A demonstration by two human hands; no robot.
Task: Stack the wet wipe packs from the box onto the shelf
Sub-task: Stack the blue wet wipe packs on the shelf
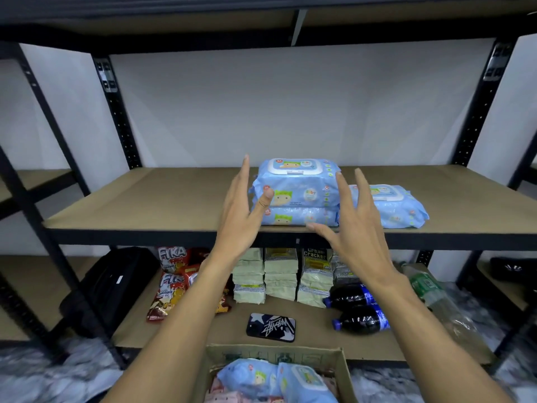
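A stack of blue wet wipe packs stands on the middle shelf near its front edge. One more blue pack lies flat just to its right. My left hand is spread at the stack's left side, thumb against a pack. My right hand is spread in front of the stack's right side, holding nothing. Below, at the bottom of the view, a cardboard box holds more blue packs and some pink ones.
The lower shelf carries red snack bags, stacked cracker packs, two dark soda bottles, a clear bottle, a phone and a black bag. Black uprights frame the shelf. The shelf's left half is bare board.
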